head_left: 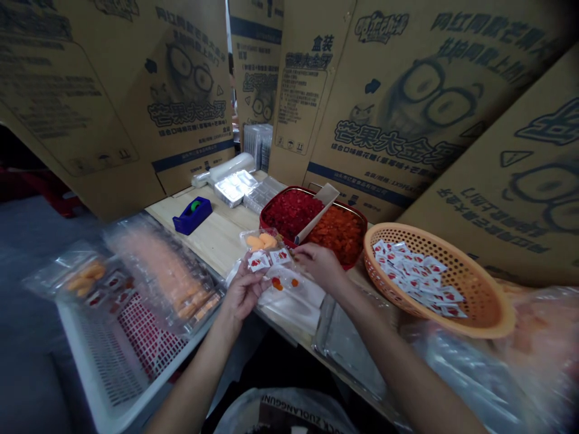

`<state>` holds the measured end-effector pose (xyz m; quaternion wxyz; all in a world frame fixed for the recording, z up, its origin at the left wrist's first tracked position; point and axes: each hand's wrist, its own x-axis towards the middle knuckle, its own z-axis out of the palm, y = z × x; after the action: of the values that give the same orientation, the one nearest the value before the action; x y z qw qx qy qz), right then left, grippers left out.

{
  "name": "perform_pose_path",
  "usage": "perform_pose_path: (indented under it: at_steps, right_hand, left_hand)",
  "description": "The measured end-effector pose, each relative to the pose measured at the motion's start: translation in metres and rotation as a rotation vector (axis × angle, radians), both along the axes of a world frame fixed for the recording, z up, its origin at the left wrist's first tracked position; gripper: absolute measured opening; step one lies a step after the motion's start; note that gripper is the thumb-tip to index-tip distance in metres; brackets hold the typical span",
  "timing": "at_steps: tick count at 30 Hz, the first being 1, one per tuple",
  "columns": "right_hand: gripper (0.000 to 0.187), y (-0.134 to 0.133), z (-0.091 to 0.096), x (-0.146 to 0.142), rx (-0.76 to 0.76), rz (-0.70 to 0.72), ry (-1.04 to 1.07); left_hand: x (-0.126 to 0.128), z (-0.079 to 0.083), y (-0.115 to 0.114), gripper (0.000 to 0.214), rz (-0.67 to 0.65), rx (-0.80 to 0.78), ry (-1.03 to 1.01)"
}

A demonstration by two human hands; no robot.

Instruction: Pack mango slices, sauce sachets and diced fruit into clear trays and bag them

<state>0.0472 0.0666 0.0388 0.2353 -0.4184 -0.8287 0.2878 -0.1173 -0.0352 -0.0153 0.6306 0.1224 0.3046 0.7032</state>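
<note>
My left hand (246, 293) and my right hand (319, 266) grip the upper edges of a clear plastic bag (294, 301) on the wooden table top (212, 241). Small orange and red fruit pieces (284, 283) lie in the bag. Two white sachets with red print (269, 259) show at its mouth, between my hands. Just behind them is a clear packet of orange pieces (260, 241). A red tray (312, 223) holds red pieces on one side and orange pieces on the other, with a wooden scoop (316, 212) resting in it.
An orange plastic basket (438, 280) of white sachets stands to the right. A white crate (131, 325) of filled bags sits at left. Farther back are a blue tape dispenser (192, 215) and foil trays (233, 188). Large flattened cardboard boxes (384, 102) stand behind the table.
</note>
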Motion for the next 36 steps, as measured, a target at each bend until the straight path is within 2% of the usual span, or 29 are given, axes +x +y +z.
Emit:
perform_pose_path:
  at_steps: [3,5,8,11,15,21,26,29,32,36]
  right_hand:
    - [0.019,0.034,-0.008,0.024,0.127,-0.241,-0.251]
    - [0.022,0.056,-0.019,0.038,0.058,-0.358,-0.387]
    - [0.030,0.080,-0.037,0.048,-0.005,-0.374,-0.391]
    - [0.017,0.090,-0.049,0.048,-0.007,-0.336,-0.311]
    - [0.016,0.095,-0.056,0.051,-0.033,-0.356,-0.172]
    - [0.003,0.093,-0.056,0.060,-0.129,-0.427,0.116]
    - [0.028,0.083,-0.041,0.057,-0.234,-0.392,0.312]
    - [0.036,0.065,-0.024,0.048,-0.311,-0.315,0.396]
    - [0.032,0.041,-0.008,0.033,-0.335,-0.165,0.384]
    - [0.012,0.010,0.001,0.011,-0.118,0.021,0.267]
  left_hand:
    - [-0.004,-0.001,-0.001,0.069,0.006,0.013,-0.020]
    - [-0.006,0.000,-0.002,0.064,0.009,0.031,-0.034]
    - [-0.009,0.001,-0.002,0.059,0.020,0.039,-0.039]
    - [-0.011,0.002,-0.002,0.057,0.033,0.024,-0.036]
    - [-0.013,0.002,0.000,0.055,0.050,0.003,-0.047]
    - [-0.015,0.001,0.003,0.055,0.039,0.010,-0.043]
    - [-0.014,-0.002,0.007,0.054,0.029,0.020,-0.042]
    - [-0.013,-0.002,0.009,0.057,0.039,0.014,-0.046]
    - [-0.011,0.000,0.010,0.057,0.050,0.017,-0.051]
    - [-0.011,0.004,0.011,0.055,0.041,0.039,-0.039]
